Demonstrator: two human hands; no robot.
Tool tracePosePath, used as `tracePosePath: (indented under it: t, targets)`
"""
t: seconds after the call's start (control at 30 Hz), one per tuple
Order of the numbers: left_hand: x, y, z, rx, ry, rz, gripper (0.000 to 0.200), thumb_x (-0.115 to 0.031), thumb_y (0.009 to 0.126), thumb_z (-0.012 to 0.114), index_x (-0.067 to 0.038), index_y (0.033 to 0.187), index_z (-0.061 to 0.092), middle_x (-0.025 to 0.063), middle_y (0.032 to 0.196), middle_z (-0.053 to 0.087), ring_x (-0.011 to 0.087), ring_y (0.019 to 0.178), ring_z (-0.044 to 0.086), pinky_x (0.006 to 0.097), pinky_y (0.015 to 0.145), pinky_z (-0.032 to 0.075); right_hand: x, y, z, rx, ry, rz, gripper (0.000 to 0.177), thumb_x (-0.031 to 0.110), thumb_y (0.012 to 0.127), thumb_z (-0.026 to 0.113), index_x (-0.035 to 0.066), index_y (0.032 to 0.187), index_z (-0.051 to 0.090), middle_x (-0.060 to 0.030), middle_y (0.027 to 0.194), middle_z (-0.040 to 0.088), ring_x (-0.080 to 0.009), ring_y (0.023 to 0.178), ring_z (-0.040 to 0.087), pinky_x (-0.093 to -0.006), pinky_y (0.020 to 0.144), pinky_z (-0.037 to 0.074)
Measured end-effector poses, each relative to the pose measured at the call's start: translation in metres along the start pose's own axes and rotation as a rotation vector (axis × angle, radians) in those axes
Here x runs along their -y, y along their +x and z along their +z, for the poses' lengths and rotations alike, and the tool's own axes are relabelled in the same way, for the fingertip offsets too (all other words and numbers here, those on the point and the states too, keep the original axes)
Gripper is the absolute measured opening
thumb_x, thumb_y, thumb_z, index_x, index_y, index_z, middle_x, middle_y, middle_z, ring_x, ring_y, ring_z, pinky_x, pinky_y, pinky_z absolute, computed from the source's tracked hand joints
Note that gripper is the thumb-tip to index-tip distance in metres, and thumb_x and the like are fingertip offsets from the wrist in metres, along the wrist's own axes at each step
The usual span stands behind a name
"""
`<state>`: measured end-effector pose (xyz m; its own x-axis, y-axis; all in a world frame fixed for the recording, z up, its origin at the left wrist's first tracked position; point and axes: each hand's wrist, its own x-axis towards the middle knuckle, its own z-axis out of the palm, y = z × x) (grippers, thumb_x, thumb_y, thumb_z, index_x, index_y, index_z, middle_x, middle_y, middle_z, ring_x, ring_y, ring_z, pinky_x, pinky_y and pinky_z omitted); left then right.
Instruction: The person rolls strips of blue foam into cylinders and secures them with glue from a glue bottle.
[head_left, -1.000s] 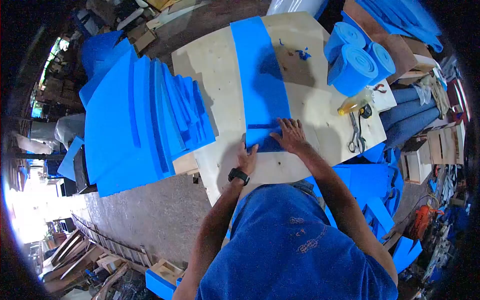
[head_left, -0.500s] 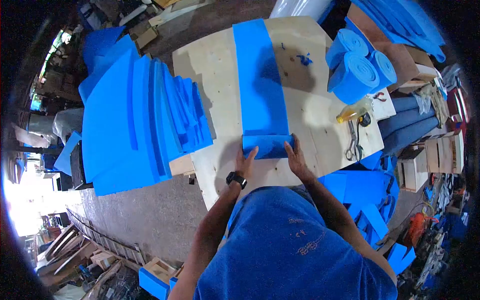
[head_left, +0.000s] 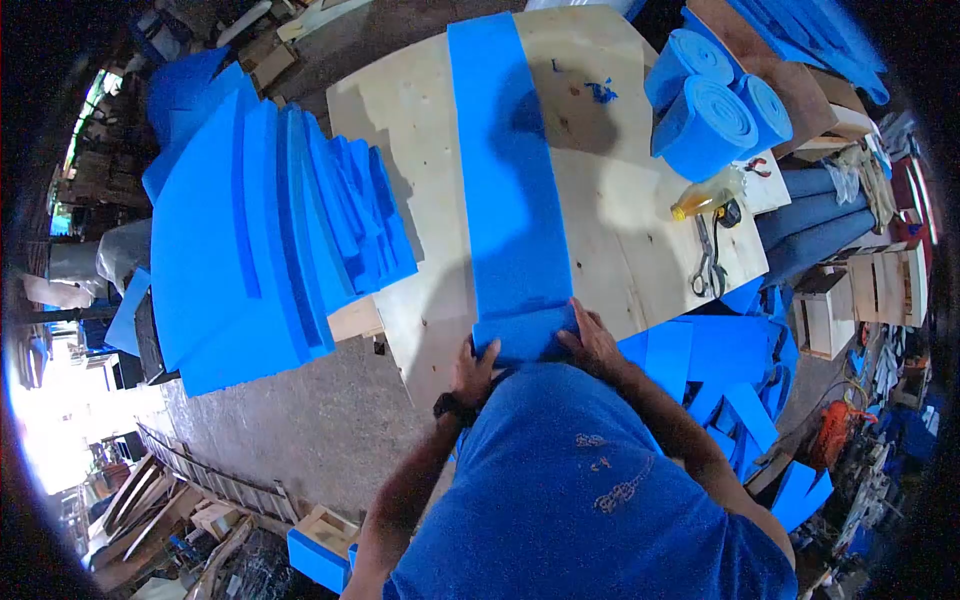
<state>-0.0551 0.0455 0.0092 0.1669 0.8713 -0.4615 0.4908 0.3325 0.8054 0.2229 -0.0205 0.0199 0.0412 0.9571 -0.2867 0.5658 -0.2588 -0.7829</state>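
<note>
Far left there's a stack of foam sheets [head_left: 250, 220] leaning on the table [head_left: 400, 110]. Then the left hand [head_left: 474, 368] and right hand [head_left: 592, 345] each have their grip clamped on the folded-over near end of the long foam strip [head_left: 510, 170], which runs down the middle of the table. Looks like the start of rolling it up, so the next move needs even pressure from both sides to keep it tight like the finished rolls [head_left: 705, 110] on the right.

Nothing readable is showing anywhere; the faint orange print on the shirt [head_left: 610, 470] is coming through too blurred to make out.
</note>
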Motion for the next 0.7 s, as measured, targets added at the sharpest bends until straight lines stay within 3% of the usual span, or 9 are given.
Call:
tracePosePath:
  t: [0.17,0.27,0.57,0.67,0.7]
  targets:
    - [-0.012,0.012,0.008,-0.026,-0.074,0.030,0.073,-0.050,0.085,0.075,0.001,0.134,0.053,0.0227,0.121,0.066,0.0368,0.113,0.064,0.0461,0.095,0.050,0.003,0.038,0.012,-0.243,-0.243,-0.077,0.058,0.040,0.100,0.056,-0.004,0.137,0.048,-0.0299,0.129,0.056,-0.0462,0.122,0.051,-0.0523,0.104,0.042]
    - [-0.006,0.013,0.002,0.068,-0.008,0.087,0.078,-0.050,0.083,0.077,0.002,0.135,0.051,0.0241,0.124,0.064,0.0362,0.116,0.062,0.0459,0.098,0.049,0.000,0.041,0.008,-0.214,-0.108,-0.080,0.045,0.037,0.098,0.059,-0.002,0.120,0.058,-0.0271,0.116,0.062,-0.0465,0.111,0.057,-0.0529,0.095,0.048]
    - [-0.005,-0.005,-0.003,0.043,0.037,0.038,0.075,-0.051,0.084,0.074,0.004,0.131,0.055,0.0266,0.122,0.065,0.0373,0.116,0.062,0.0472,0.098,0.049,0.012,0.023,0.011,-0.217,-0.247,-0.029,0.034,0.035,0.097,0.061,0.001,0.102,0.061,-0.0239,0.099,0.063,-0.0428,0.092,0.062,-0.0539,0.078,0.052]
    - [-0.028,0.009,-0.006,0.035,0.160,0.055,0.070,-0.054,0.086,0.070,0.005,0.122,0.061,0.0276,0.120,0.065,0.0396,0.113,0.063,0.0474,0.095,0.049,0.028,0.035,-0.001,-0.102,-0.393,0.130,0.033,0.034,0.097,0.062,0.001,0.099,0.060,-0.0234,0.098,0.064,-0.0432,0.094,0.062,-0.0545,0.080,0.051]
    - [-0.032,0.019,-0.010,0.065,0.199,0.056,0.069,-0.055,0.086,0.069,0.005,0.120,0.062,0.0276,0.118,0.066,0.0407,0.112,0.063,0.0475,0.095,0.049,0.028,0.041,-0.002,-0.146,-0.441,0.084,0.033,0.035,0.097,0.061,0.002,0.102,0.060,-0.0231,0.100,0.064,-0.0427,0.098,0.061,-0.0540,0.083,0.050]
